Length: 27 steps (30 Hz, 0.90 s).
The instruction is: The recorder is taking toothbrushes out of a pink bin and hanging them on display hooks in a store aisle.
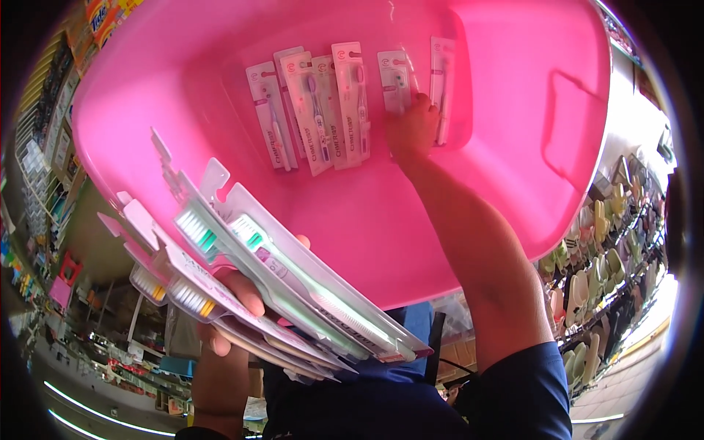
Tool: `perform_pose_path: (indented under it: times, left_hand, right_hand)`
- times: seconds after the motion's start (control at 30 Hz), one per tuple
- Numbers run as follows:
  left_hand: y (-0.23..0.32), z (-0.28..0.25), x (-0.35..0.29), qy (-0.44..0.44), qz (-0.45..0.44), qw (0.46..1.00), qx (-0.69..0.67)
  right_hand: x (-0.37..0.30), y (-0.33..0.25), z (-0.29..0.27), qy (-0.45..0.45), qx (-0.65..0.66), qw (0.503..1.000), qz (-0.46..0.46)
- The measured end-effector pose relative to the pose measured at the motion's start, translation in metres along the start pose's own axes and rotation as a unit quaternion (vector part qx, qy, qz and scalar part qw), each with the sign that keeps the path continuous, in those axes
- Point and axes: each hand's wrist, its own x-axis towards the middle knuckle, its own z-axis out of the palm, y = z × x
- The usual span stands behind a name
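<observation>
Several packaged toothbrushes are fanned out in my left hand, whose fingers are closed around the blister packs. Some brush heads in that bunch have green bristles, others yellow and white. My right hand reaches down into a large pink plastic tub. Its fingers are closed at the lower end of a toothbrush pack, covering that part. Just right of this hand lies another toothbrush pack. To its left, a group of toothbrush packs with purple brushes overlaps on the tub's bottom.
The tub's side wall has a moulded handle outline on the right. Racks of shoes stand beyond it at the right. Shelves with goods line the left, with an orange package at the upper left.
</observation>
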Motion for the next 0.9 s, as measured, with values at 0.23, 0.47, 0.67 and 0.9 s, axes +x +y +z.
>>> perform_pose_path:
  times: [0.23, 0.47, 0.67, 0.9]
  left_hand:
    - [-0.002, 0.013, 0.01, 0.1, 0.042, 0.989, 0.103]
    - [0.006, 0.012, -0.004, 0.163, 0.036, 0.985, 0.041]
    - [0.006, -0.003, -0.005, 0.029, 0.082, 0.996, -0.027]
    - [0.012, -0.008, -0.015, 0.003, 0.059, 0.996, -0.072]
  right_hand:
    - [0.028, 0.001, -0.04, -0.079, -0.133, 0.986, -0.067]
    - [-0.027, -0.082, -0.192, -0.408, 0.271, 0.865, -0.107]
    - [-0.082, -0.121, -0.2, -0.549, 0.345, 0.76, -0.047]
    - [-0.095, -0.126, -0.199, -0.521, 0.395, 0.752, -0.08]
